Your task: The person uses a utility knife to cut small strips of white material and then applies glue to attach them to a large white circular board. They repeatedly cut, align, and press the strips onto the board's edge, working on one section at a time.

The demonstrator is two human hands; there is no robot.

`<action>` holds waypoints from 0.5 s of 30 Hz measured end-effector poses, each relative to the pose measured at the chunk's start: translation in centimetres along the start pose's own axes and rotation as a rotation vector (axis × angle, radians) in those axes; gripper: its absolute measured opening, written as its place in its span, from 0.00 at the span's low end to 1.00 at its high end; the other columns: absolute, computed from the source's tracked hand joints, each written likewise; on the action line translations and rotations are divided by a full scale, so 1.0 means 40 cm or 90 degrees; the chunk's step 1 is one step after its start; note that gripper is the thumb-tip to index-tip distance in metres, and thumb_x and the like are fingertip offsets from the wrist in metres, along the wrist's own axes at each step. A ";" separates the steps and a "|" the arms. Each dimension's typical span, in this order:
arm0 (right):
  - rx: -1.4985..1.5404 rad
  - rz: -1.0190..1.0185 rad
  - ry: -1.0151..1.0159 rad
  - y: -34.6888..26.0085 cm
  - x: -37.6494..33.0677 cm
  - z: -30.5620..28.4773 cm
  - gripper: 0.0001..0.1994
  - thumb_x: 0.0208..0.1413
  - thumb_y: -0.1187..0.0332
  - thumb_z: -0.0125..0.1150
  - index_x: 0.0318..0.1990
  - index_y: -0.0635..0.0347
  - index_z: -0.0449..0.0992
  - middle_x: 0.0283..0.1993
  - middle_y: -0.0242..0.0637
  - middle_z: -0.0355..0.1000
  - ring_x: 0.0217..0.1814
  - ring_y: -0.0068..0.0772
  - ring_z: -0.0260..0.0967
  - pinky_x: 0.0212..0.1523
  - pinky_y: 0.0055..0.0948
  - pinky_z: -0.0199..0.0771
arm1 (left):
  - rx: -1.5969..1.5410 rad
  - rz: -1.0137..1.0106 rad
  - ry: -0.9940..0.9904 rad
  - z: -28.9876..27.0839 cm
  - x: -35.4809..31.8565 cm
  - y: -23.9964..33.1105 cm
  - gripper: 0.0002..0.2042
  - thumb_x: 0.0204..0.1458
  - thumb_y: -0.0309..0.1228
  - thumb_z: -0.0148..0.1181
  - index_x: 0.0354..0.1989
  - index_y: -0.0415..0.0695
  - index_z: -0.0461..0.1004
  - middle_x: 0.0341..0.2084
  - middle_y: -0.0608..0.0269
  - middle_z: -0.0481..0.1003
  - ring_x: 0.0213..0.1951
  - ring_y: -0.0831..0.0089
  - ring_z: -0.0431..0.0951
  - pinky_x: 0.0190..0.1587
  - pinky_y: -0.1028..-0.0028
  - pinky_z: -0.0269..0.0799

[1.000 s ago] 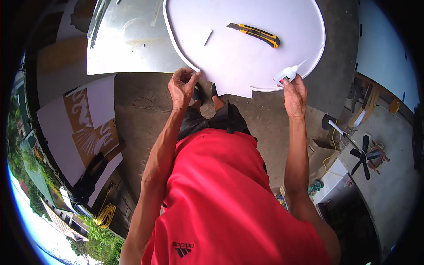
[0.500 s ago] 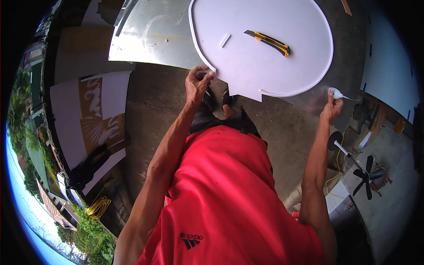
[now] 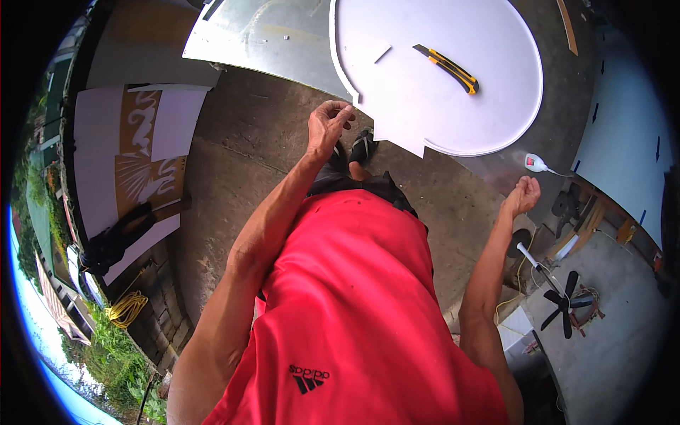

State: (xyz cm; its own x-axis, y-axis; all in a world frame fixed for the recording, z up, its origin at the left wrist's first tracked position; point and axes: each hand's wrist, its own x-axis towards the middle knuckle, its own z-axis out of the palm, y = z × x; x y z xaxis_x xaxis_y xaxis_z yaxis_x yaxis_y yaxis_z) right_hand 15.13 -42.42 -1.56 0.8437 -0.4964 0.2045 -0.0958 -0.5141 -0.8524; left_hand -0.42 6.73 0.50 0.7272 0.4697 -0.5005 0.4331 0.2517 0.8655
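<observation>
A white panel (image 3: 404, 106) with a rounded outline and a notched near edge lies on the table. A thin white strip (image 3: 336, 53) stands along its left rim. Just off the strip's near end is my left hand (image 3: 330, 127), its fingers loosely bent and apart, with nothing visible in them. My right hand (image 3: 523, 195) is empty, its fingers curled together. Slightly beyond it, a small white squeeze bottle (image 3: 535, 163) with a red patch and a thin nozzle lies on the table. On the panel rest a yellow-and-black utility knife (image 3: 453, 71), blade out, and a short white strip piece (image 3: 383, 54).
The shiny metal tabletop (image 3: 262, 49) extends left of the panel. At the right are a large pale sheet (image 3: 623, 127) and a black-bladed fan (image 3: 565, 303). Cut boards (image 3: 152, 149) lean at the left, above a coiled yellow cord (image 3: 127, 309).
My right hand has let go of the squeeze bottle and drawn back toward me. My left hand has released the strip's end and moved slightly away. The view has shifted a little.
</observation>
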 end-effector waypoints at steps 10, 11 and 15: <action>-0.059 -0.044 -0.252 -0.260 -0.400 0.058 0.11 0.63 0.69 0.62 0.48 0.65 0.79 0.43 0.36 0.78 0.38 0.28 0.74 0.39 0.28 0.75 | -0.017 -0.122 -0.223 0.015 0.001 0.015 0.15 0.60 0.42 0.63 0.41 0.40 0.81 0.35 0.63 0.83 0.32 0.79 0.78 0.31 0.77 0.69; -0.053 -0.042 -0.277 -0.274 -0.419 0.065 0.10 0.63 0.69 0.62 0.48 0.65 0.79 0.43 0.36 0.78 0.38 0.28 0.74 0.40 0.29 0.75 | -0.017 -0.113 -0.220 0.017 0.002 0.013 0.15 0.60 0.42 0.63 0.40 0.40 0.81 0.35 0.62 0.83 0.32 0.79 0.78 0.31 0.76 0.69; -0.058 -0.118 -0.380 -0.342 -0.445 0.100 0.09 0.62 0.71 0.62 0.46 0.64 0.80 0.40 0.37 0.77 0.36 0.30 0.74 0.38 0.28 0.75 | -0.016 -0.077 -0.178 0.033 0.008 0.007 0.15 0.60 0.38 0.64 0.39 0.35 0.81 0.32 0.58 0.83 0.28 0.77 0.80 0.29 0.75 0.72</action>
State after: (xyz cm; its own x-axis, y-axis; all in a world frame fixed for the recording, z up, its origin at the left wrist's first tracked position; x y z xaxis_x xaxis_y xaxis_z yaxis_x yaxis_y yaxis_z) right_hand 3.55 -23.75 4.53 0.9975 0.0687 0.0182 0.0572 -0.6243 -0.7790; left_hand 0.64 5.84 0.54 0.7907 0.1849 -0.5837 0.5153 0.3139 0.7975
